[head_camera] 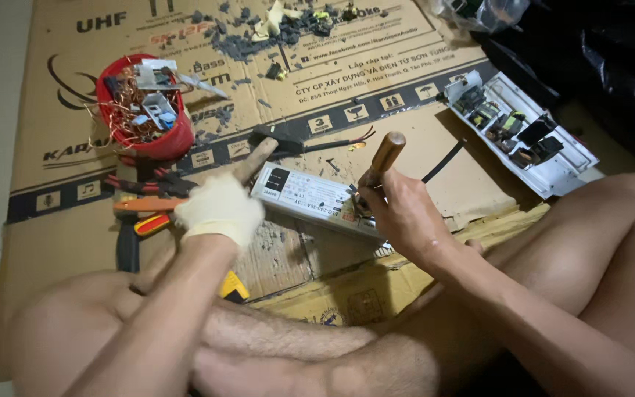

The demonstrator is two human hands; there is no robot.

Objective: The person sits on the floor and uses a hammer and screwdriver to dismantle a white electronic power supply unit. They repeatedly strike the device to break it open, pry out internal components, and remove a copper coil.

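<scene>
We see the fingers of the left hand [218, 209], in a pale work glove, clenched round the wooden handle of a hammer [273, 144]; the handle runs up and to the right from the fist, and its dark head hangs just above the near end of a long metal power supply case [317, 201]. The right hand [402, 213] is bare, its fingers wrapped round a tool with a rounded wooden handle [385, 156], held nearly upright with its lower end pressed against the case; we cannot make out the tip. The case lies slantwise on a flattened cardboard sheet [60, 110] spread on the floor, between the two hands and just ahead of the person's crossed bare legs.

Just left of the gloved hand lie pliers with red and black grips [141, 184] and an orange-handled tool [148, 206], close together on the cardboard. Beyond them stands a red bowl [163, 143] heaped with copper wire and small pale parts. A thin dark cable [339, 143] with red ends trails right from near the hammer head. Further up the sheet we see a scatter of grey crumbled debris [259, 37] with a few yellowish scraps among it. To the right, well apart from the hands, an opened white casing [545, 162] lies with its circuit board and dark components exposed, next to black plastic bags [611, 59]
</scene>
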